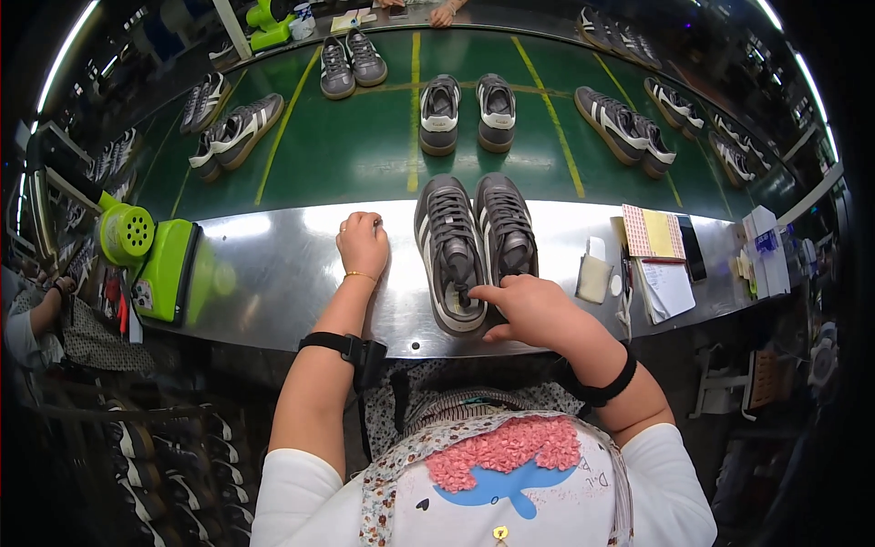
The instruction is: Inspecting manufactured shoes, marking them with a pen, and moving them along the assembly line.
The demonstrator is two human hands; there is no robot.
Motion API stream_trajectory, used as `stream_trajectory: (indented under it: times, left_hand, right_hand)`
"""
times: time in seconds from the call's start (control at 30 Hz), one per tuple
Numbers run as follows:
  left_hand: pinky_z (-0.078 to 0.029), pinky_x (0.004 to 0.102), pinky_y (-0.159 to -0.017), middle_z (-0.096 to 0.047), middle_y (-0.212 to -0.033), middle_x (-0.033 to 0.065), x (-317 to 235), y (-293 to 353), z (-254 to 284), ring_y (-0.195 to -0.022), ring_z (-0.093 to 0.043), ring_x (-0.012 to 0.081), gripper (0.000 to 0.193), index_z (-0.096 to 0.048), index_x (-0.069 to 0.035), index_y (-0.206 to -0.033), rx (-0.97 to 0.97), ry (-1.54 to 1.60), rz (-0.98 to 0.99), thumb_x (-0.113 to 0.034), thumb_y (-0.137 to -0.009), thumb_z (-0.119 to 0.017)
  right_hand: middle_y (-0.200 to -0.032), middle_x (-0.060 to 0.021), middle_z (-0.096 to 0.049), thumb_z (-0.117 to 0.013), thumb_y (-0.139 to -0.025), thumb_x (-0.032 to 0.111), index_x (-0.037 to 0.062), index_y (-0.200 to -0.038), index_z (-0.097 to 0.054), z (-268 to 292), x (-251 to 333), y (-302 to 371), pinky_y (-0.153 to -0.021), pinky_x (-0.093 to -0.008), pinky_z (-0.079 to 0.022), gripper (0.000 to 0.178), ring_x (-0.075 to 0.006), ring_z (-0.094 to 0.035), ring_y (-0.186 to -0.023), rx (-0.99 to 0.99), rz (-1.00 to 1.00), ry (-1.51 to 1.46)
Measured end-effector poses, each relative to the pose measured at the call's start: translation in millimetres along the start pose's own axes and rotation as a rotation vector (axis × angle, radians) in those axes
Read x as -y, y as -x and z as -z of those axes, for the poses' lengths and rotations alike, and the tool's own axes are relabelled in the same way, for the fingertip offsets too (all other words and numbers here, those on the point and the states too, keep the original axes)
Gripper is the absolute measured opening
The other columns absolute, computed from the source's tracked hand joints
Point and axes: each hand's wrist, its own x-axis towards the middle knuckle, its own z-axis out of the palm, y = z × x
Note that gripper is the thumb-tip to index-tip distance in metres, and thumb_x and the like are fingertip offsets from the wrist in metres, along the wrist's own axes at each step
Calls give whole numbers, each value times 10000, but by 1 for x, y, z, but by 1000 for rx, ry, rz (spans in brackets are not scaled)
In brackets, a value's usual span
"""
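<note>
A pair of dark grey sneakers with white stripes lies side by side on the metal bench, toes pointing away: a left sneaker (449, 246) and a right sneaker (507, 219). My right hand (533, 314) is closed at their heel ends. Its index finger reaches the left sneaker's opening, its thumb lies low beside the heels, and its other fingers are partly hidden at the right sneaker's opening. To the left of the pair, my left hand (362, 242) rests on the metal, fingers curled. Something small and dark shows at its fingertips, too little to name.
Beyond the metal bench (273, 237), a green conveyor belt (365, 137) with yellow lines carries several sneaker pairs. A lime-green device (169, 269) stands at left. An off-white block (594, 278), notepad (663, 283) and phone (692, 248) lie at right. Another person's hand (444, 15) is across the belt.
</note>
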Motion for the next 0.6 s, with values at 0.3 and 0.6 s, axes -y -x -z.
stream_trajectory:
  times: [0.3,0.6]
  left_hand:
    - [-412,400,-781,-566,-903,77,10,-4,-2,-893,-517,279,149,-607,-86,-836,-49,-10,-110,-85,-690,-576]
    - [-395,387,-795,-544,-899,92,19,-2,9,-895,-494,283,116,-578,-52,-816,2,22,-114,-53,-702,-557]
  right_hand:
    - [-732,-75,-508,-706,-617,424,146,-875,-604,-22,-14,-2,-622,-377,-449,393,-276,-552,-757,-324,90,18]
    - [-740,-38,-500,-723,-604,415,160,-833,-587,50,-76,58,-607,-344,-446,369,-233,-539,-757,-443,180,73]
